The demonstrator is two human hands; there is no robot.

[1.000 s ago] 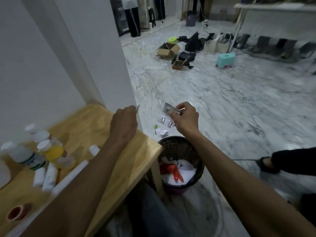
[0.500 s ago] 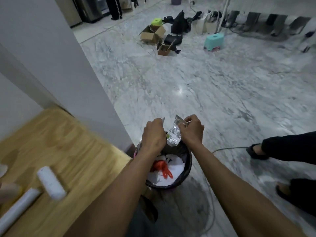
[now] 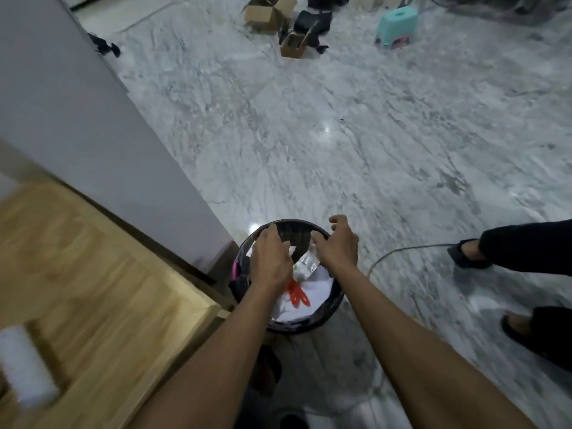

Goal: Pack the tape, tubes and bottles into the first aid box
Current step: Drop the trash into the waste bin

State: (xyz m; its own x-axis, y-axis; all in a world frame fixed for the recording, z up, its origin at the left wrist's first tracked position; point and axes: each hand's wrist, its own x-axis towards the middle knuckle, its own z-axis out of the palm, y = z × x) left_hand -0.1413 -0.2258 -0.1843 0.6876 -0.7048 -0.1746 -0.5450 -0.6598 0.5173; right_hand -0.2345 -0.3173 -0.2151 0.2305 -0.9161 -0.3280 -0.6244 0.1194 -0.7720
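Note:
Both my hands hover over a black wastebasket on the floor beside the table. My right hand is open with its fingers spread. A crinkled silvery clear wrapper lies just below it, inside the basket, free of both hands. My left hand is palm down over the basket's left side with loose fingers and nothing visibly in it. A white tube-like roll, blurred, lies on the wooden table at the lower left. The first aid box, bottles and tape are out of view.
The basket holds white paper and an orange item. A grey wall corner meets the table. Another person's sandalled feet and a cable are on the marble floor at right. Cardboard boxes and a teal stool stand far back.
Both hands went down from tearing the wrapper above the basket to its rim. The right hand let go of the wrapper, which now lies in the basket. The view tilted further down.

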